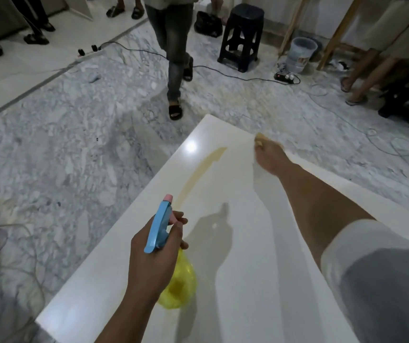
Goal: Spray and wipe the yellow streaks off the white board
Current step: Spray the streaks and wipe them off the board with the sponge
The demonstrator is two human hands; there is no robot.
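Observation:
A long white board (235, 280) runs from the near edge of view toward the floor ahead. A yellow streak (202, 170) crosses its far left part. My left hand (154, 258) grips a spray bottle (173, 280) with a yellow body and a blue and pink trigger head, held above the board's near left side with the nozzle aimed at the streak. My right hand (270, 157) is stretched to the far end of the board, blurred, pinching a small yellowish cloth (260, 139) against the surface right of the streak.
The board lies over a marbled floor (75, 157) strewn with cables and power strips (285, 78). A person in jeans (176, 58) walks just beyond the board's far end. A dark stool (243, 33), a bucket (300, 53) and other people's legs stand farther back.

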